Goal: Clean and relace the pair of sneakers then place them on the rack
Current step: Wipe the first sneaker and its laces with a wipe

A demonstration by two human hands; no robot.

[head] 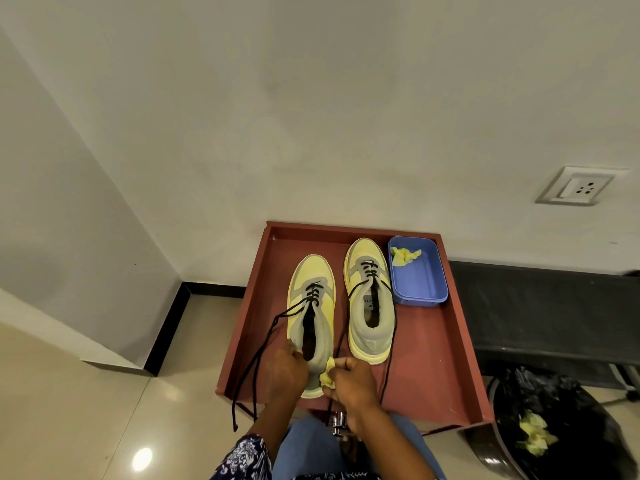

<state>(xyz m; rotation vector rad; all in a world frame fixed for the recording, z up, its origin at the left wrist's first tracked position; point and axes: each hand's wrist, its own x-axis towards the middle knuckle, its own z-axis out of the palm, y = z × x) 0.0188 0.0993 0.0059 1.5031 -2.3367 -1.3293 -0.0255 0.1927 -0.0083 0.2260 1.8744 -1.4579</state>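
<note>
Sneakers point(341, 306): yellow mesh, black laces

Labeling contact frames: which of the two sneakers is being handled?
The left sneaker, nearer the tray's left wall. Left hand grips its heel; right hand holds a yellow cloth against it. The right sneaker stands untouched beside the blue tub.

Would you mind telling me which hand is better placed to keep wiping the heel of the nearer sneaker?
Right. The right hand already pinches the yellow cloth against the heel of the sneaker, while the left hand steadies its collar.
</note>
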